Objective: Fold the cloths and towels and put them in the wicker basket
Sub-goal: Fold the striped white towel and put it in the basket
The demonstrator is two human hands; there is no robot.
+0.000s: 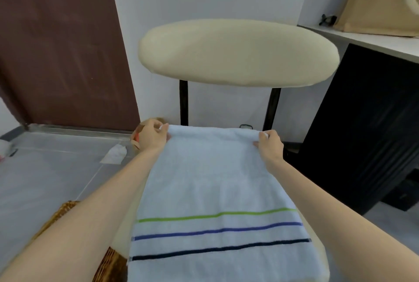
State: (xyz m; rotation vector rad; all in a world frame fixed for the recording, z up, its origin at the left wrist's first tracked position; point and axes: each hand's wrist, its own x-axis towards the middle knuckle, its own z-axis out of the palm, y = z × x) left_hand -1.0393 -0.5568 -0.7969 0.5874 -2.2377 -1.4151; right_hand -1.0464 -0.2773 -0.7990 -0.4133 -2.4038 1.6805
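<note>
A pale blue towel [215, 182] with green, blue and dark stripes near its front lies spread over the chair seat. My left hand [153, 137] pinches its far left corner. At the far right corner my right hand [269, 145] pinches the folded edge. The wicker basket [108, 261] shows only in part at the lower left, under my left forearm, on the floor beside the chair.
The chair's cream backrest [238, 52] stands just behind the towel on black posts. A black cabinet [362, 127] under a white shelf stands to the right. On the grey floor at left lies a white scrap [114, 154]; a brown door [61, 43] stands behind.
</note>
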